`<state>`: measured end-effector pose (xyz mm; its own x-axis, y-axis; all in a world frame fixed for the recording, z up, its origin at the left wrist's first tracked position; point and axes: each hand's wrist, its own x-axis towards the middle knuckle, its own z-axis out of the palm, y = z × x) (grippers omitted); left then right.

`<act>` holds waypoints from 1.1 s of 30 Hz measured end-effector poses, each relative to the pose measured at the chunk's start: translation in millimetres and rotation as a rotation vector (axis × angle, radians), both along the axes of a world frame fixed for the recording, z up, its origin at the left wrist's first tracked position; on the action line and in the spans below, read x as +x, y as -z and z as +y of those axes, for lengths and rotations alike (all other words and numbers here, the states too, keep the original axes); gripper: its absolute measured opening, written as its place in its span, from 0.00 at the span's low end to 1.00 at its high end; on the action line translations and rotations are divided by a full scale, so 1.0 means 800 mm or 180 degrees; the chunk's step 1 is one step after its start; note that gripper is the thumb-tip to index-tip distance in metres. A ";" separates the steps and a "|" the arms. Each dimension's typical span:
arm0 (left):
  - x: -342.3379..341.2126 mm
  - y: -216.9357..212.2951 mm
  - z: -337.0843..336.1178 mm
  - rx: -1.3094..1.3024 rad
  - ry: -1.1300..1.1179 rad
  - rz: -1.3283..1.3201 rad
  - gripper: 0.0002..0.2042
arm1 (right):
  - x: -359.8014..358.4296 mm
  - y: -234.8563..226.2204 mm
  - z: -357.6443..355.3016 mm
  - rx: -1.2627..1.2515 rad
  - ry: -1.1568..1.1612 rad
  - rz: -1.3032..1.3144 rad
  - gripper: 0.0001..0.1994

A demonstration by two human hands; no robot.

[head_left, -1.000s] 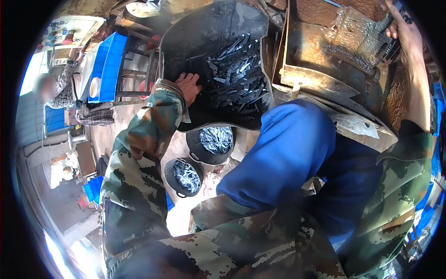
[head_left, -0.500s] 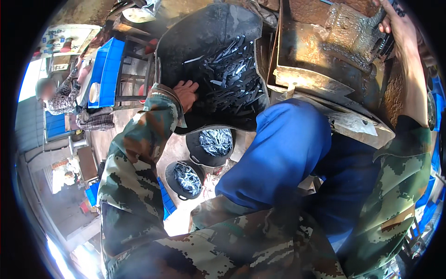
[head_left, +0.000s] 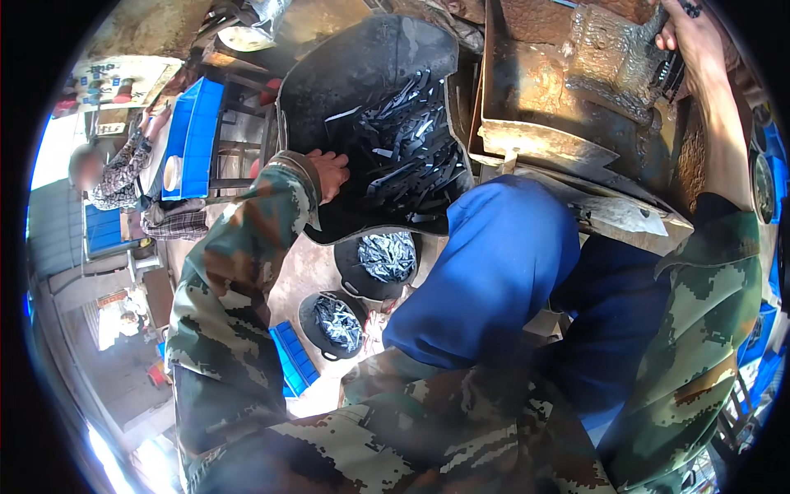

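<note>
Left hand (head_left: pixel 331 174) inside large black open tub (head_left: pixel 362 70), at its left edge; fingers loosely bent, slightly parted. Loose heap of thin dark-grey metal strips (head_left: pixel 415 140) in tub, right of fingers, apart. Right hand (head_left: pixel 693 39) at wet brown metal trough (head_left: pixel 535 90); fingers curled near dark ribbed piece (head_left: pixel 670 76), grip cannot tell.

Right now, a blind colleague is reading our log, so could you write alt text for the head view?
A person's left hand is inside a large black container of thin dark strips; the right hand, at upper right, is beside a wet-looking brown trough, its grip unclear. Lower in view stand two smaller black buckets of silvery strips.
</note>
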<state>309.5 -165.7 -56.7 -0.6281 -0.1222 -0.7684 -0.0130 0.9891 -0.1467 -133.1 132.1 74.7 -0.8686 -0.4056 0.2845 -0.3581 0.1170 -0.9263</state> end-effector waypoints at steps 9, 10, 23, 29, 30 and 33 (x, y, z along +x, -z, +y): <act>-0.023 -0.049 -0.036 0.1005 0.1090 0.0881 0.07 | 0.003 -0.003 -0.001 -0.0136 -0.0088 0.0095 0.12; -0.030 -0.059 -0.034 0.1143 0.0871 0.0999 0.08 | 0.001 -0.005 0.000 -0.0106 -0.0044 0.0027 0.12; -0.053 -0.033 0.039 0.3137 -0.3691 0.1728 0.11 | 0.001 -0.004 -0.008 -0.0052 0.0070 -0.0274 0.11; -0.055 -0.006 0.020 0.3172 -0.3628 0.2159 0.14 | -0.003 -0.005 -0.006 0.0090 0.0002 -0.0247 0.12; -0.055 -0.003 0.012 0.3245 -0.3595 0.2121 0.15 | -0.003 -0.006 -0.006 0.0092 0.0007 -0.0243 0.12; -0.050 -0.002 -0.001 0.3292 -0.3713 0.2001 0.15 | 0.001 -0.008 -0.007 0.0024 -0.0029 -0.0222 0.13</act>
